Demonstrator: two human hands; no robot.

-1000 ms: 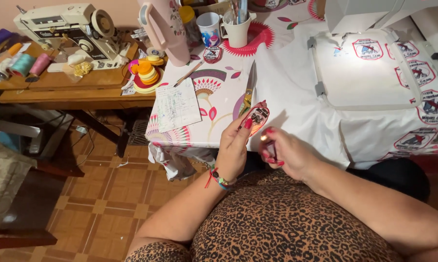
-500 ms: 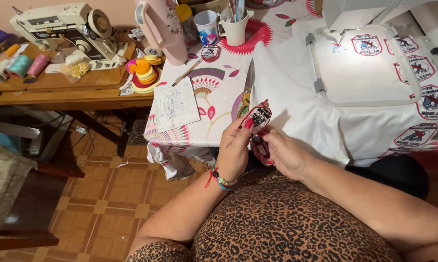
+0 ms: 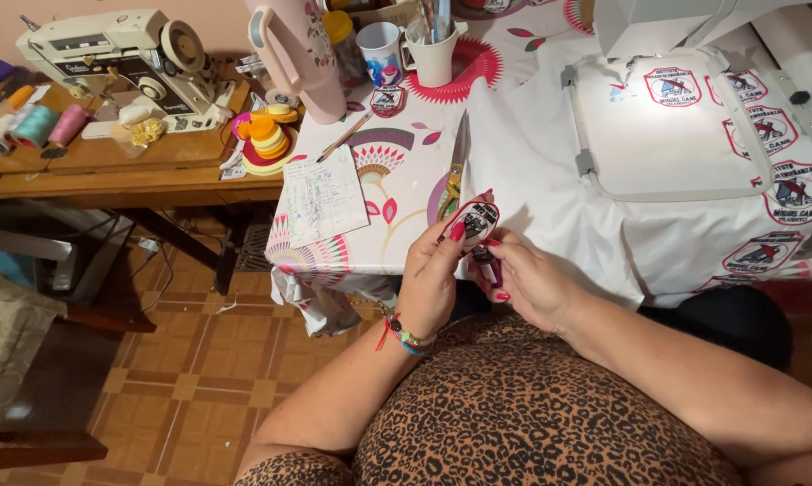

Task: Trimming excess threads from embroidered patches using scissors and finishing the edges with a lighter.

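My left hand (image 3: 435, 274) pinches a small embroidered shield-shaped patch (image 3: 475, 219) upright between thumb and fingers, just in front of the table edge. My right hand (image 3: 527, 281) sits right beside it, holding a small dark red tool (image 3: 487, 266) against the patch's lower edge; what kind of tool it is I cannot tell. Both hands hover over my lap, close to the white fabric (image 3: 550, 171) with several embroidered emblems.
An embroidery hoop (image 3: 667, 126) lies under a white machine at top right. Scissors (image 3: 454, 175), a paper sheet (image 3: 320, 195), a pencil (image 3: 345, 138), cups (image 3: 381, 52), a pink jug (image 3: 293, 49) and another patch (image 3: 387, 100) are on the patterned tablecloth. A sewing machine (image 3: 118, 54) and thread spools (image 3: 50, 126) stand on the wooden table at left.
The hands stay together at the table edge; the patch has turned slightly more upright and the right hand has shifted a little under it.
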